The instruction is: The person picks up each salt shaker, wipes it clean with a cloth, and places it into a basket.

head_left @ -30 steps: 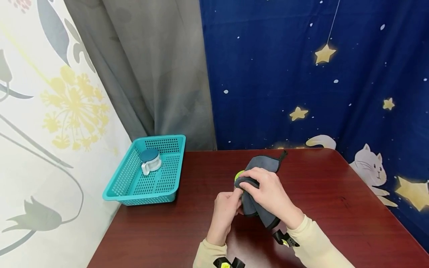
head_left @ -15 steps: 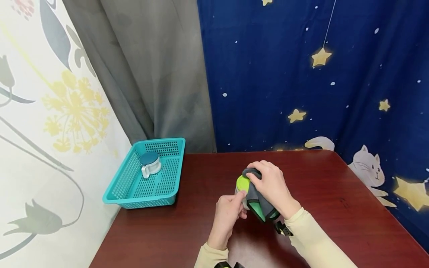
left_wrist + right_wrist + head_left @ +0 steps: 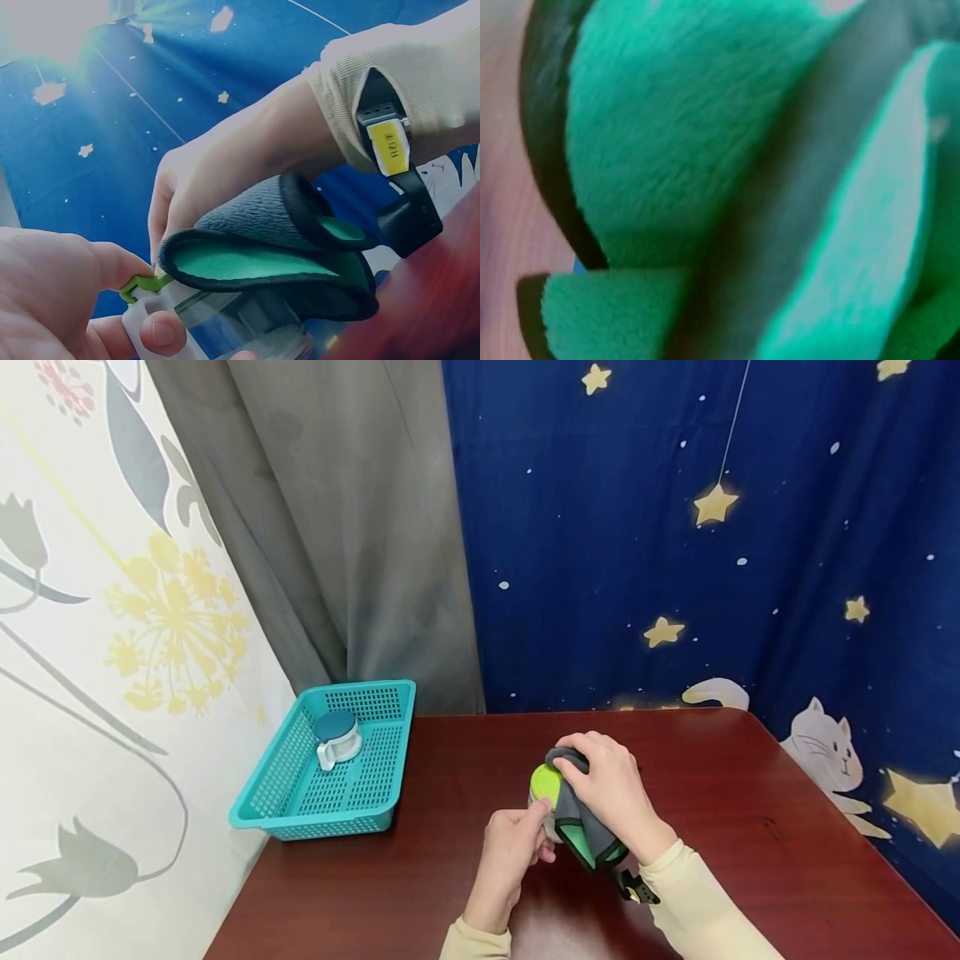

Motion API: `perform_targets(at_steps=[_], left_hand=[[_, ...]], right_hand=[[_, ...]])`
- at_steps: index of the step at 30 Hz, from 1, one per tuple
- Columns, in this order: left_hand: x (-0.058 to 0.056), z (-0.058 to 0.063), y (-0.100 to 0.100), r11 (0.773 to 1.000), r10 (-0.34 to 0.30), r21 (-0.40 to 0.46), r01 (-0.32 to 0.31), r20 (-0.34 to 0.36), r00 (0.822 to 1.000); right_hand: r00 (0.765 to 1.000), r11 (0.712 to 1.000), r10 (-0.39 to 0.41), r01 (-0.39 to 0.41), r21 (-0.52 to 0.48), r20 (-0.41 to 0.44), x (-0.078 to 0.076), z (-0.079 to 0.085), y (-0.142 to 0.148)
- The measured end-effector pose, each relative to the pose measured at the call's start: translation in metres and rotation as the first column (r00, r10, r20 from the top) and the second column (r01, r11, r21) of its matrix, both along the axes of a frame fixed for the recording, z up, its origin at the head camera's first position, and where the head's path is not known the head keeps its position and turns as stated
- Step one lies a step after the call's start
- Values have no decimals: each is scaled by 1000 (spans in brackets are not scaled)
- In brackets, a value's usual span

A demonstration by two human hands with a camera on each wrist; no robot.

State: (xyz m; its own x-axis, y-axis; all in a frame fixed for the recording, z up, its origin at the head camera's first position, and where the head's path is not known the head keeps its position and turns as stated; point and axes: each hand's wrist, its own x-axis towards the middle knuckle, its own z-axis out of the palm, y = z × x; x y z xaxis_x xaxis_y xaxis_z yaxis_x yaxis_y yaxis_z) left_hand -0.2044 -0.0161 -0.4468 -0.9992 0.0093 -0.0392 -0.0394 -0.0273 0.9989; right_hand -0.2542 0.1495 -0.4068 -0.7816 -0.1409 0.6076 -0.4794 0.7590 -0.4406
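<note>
My left hand (image 3: 513,843) grips a small clear jar (image 3: 244,326) by its white handle (image 3: 142,319), its thumb at the lime-green lid (image 3: 545,783). The jar leans over in the left wrist view. My right hand (image 3: 611,785) holds a folded cleaning cloth (image 3: 592,831) against the lid's far right edge and the jar's side. Dark grey outside and green inside, the cloth has black edging and hides part of the jar. In the right wrist view, the cloth's green fleecy folds (image 3: 667,142) fill most of the picture.
A turquoise plastic basket (image 3: 330,827) stands on the left of the dark red table (image 3: 712,827). Inside it sits a white-handled jar (image 3: 339,742) with a blue lid. Grey and blue curtains (image 3: 570,527) hang behind the table's back edge, and a patterned white curtain borders the left.
The cloth has slid from over the lid toward its far right edge, uncovering the lime-green top. Its green inner side now shows. The left hand keeps its hold on the jar.
</note>
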Motion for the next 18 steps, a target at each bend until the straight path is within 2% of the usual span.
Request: perform_targets(at_steps=[4, 9, 18], left_hand=[[-1, 1, -1, 1000, -24, 20, 24, 10, 1000], [-2, 1, -3, 999, -45, 31, 45, 11, 999], [-4, -2, -4, 998, -58, 32, 58, -1, 998]], right_hand=[[998, 998, 51, -50, 27, -42, 4, 0, -3], [983, 985, 174, -172, 34, -54, 10, 1, -6], [938, 938, 344, -341, -67, 50, 18, 4, -11]])
